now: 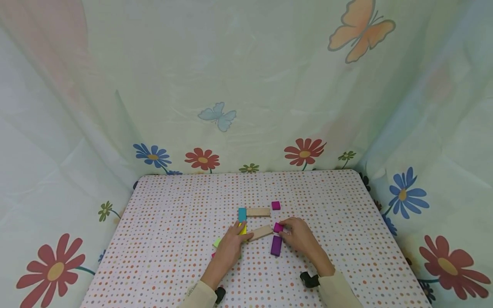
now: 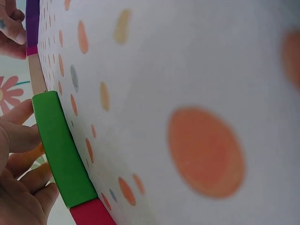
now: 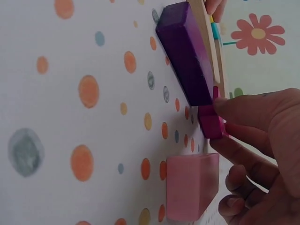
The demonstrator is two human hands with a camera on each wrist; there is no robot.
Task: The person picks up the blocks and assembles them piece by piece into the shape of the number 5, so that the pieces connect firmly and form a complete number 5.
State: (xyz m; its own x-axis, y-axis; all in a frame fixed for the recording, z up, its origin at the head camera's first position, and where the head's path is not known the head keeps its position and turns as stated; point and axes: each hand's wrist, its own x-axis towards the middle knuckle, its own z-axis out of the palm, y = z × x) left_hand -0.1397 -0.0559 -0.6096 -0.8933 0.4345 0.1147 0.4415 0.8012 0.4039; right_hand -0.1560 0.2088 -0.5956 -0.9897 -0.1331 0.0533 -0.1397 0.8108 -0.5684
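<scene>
My right hand [image 1: 300,235] pinches a small magenta block [image 1: 278,227] between thumb and fingers, at the far end of a purple block [image 1: 275,246]. A plain wooden block [image 1: 260,232] runs from there toward my left hand [image 1: 230,246]. The left thumb touches that wooden block's near end, while the fingers reach over a yellow block [image 1: 243,229]. In the left wrist view, a green block [image 2: 65,150] lies by the left fingers with a red block [image 2: 93,213] against its end. A pink block [image 3: 187,187] shows below the right fingers in the right wrist view.
Beyond the hands, a teal block [image 1: 242,214] meets a second wooden block [image 1: 258,212], with another magenta block [image 1: 275,205] to its right. A lime block [image 1: 217,242] shows partly left of the left hand. The dotted tabletop [image 1: 173,214] ends at a flowered curtain [image 1: 250,85].
</scene>
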